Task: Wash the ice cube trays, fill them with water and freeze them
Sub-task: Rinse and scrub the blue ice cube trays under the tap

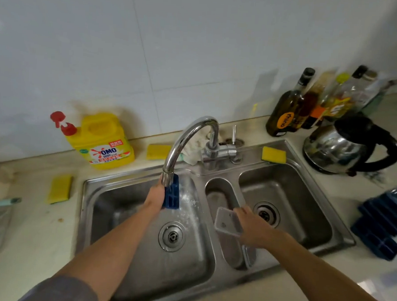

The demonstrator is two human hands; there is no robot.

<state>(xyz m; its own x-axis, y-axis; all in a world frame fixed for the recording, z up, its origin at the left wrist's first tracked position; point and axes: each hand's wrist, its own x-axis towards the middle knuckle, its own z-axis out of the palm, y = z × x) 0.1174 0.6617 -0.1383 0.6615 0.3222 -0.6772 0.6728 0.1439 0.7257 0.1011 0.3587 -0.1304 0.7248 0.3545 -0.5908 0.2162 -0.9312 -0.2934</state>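
Over the steel sink (pixel 112 203), the left hand (pixel 154 197) grips a blue ice cube tray (pixel 172 192) under the tap (pixel 189 138) at the left bowl's 12 o'clock, while the right hand (pixel 253 227) pinches a clear plastic lid (pixel 227 223) at 4 o'clock from it.

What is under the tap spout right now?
A blue ice tray sits right under the spout, gripped by the left hand, with water spraying off it into the left basin. The spout covers the tray's top, and the hand hides its left side.
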